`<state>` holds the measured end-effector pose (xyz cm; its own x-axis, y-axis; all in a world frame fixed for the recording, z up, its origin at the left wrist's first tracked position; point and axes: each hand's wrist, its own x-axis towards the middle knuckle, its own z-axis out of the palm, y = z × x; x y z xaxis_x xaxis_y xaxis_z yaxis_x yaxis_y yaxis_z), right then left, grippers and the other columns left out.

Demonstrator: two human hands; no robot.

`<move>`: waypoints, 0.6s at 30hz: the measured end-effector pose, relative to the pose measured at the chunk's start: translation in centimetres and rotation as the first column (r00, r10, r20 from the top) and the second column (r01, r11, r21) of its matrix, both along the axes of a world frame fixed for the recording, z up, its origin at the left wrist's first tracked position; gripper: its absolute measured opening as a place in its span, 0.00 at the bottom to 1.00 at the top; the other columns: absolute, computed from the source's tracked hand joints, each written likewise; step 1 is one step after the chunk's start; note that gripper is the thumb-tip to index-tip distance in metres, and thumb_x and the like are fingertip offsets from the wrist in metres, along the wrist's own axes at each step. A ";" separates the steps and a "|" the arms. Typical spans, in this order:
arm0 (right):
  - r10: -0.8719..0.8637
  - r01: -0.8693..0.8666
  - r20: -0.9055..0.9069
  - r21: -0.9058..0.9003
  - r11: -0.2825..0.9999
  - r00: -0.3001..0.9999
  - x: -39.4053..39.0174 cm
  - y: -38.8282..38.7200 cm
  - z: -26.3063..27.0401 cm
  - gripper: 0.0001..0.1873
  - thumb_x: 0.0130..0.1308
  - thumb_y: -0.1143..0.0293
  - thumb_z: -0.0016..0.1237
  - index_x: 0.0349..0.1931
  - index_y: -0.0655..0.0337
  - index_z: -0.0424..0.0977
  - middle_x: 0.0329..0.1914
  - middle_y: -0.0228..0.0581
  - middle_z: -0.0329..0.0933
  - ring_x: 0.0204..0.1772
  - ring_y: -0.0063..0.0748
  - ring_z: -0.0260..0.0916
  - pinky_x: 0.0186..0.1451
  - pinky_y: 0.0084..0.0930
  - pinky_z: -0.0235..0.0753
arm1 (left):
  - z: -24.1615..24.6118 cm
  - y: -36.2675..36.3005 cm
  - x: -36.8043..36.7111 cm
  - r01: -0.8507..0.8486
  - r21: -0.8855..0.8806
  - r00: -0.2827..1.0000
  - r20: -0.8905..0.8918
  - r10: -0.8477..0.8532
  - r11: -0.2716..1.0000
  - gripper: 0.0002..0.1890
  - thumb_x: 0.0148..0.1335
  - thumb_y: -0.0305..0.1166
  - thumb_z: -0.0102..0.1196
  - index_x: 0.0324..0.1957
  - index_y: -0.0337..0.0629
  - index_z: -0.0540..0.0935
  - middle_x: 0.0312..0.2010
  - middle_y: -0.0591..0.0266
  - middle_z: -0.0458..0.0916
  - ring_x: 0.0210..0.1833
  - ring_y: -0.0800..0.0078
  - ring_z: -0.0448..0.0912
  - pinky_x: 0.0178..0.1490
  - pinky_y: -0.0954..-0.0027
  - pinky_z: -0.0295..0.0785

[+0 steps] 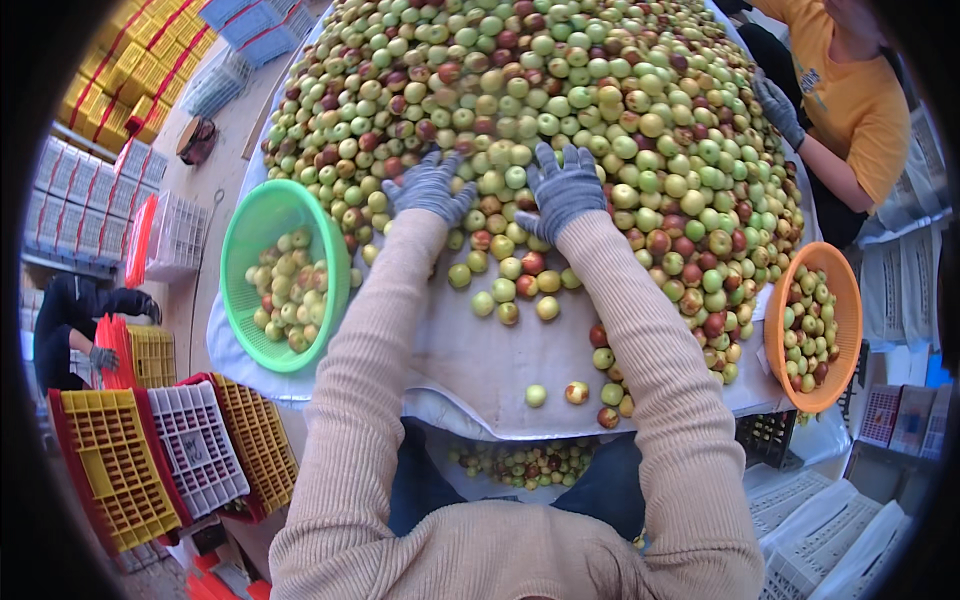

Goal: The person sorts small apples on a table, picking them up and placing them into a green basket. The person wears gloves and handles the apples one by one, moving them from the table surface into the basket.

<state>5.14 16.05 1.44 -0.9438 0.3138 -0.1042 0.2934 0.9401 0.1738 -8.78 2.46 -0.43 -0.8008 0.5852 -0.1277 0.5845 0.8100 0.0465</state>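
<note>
A large heap of jujubes (510,90), green to reddish brown, covers the cloth-lined table before me. My left hand (430,187), in a grey knit glove, lies palm down on the heap's near side with fingers spread. To its right, my right hand (568,191), gloved alike, rests on the fruit with fingers apart. Neither hand grips a fruit that I can see; what lies under the palms is hidden. Several loose jujubes (508,289) lie on the white cloth (472,360) between my forearms.
A green plastic basket (232,277) with jujubes stands at left, an orange basket (846,330) with jujubes at right. A co-worker's gloved hand (780,112) touches the heap's right side. Crates (199,442) stand at lower left, near another person's gloved hand (103,358). Jujubes (525,461) lie below the table edge.
</note>
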 end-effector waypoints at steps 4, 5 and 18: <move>0.008 -0.011 -0.023 -0.128 0.992 1.000 2.1 -3.0 -0.4 0.40 0.55 0.37 0.45 0.63 0.52 0.62 0.70 0.40 0.53 0.73 0.54 0.42 0.73 0.49 0.41 | 1.1 -1.6 4.1 0.108 -0.055 0.990 0.092 -0.103 0.993 0.34 0.54 0.58 0.54 0.64 0.69 0.65 0.69 0.66 0.51 0.71 0.61 0.52 0.67 0.34 0.42; 0.016 -0.024 -0.072 -0.104 0.994 0.997 3.2 -3.4 -0.7 0.40 0.55 0.37 0.45 0.63 0.53 0.62 0.70 0.40 0.54 0.73 0.55 0.41 0.73 0.49 0.40 | 0.9 -2.5 5.0 0.105 -0.026 0.992 0.078 -0.102 0.994 0.34 0.52 0.58 0.55 0.62 0.70 0.66 0.70 0.64 0.51 0.71 0.58 0.50 0.68 0.34 0.42; -0.069 0.018 -0.137 -0.344 0.939 0.988 15.9 -8.6 -0.7 0.44 0.49 0.44 0.55 0.66 0.50 0.58 0.72 0.48 0.47 0.72 0.63 0.39 0.71 0.52 0.45 | 3.0 -14.4 12.4 0.201 0.013 0.959 0.204 -0.199 0.980 0.40 0.46 0.53 0.63 0.63 0.63 0.67 0.67 0.51 0.52 0.69 0.47 0.50 0.68 0.46 0.48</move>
<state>21.00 7.47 0.75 -0.9429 0.3243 -0.0754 0.3329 0.9209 -0.2026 3.66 -11.94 2.61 -0.6245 0.7288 -0.2807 0.7134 0.6786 0.1747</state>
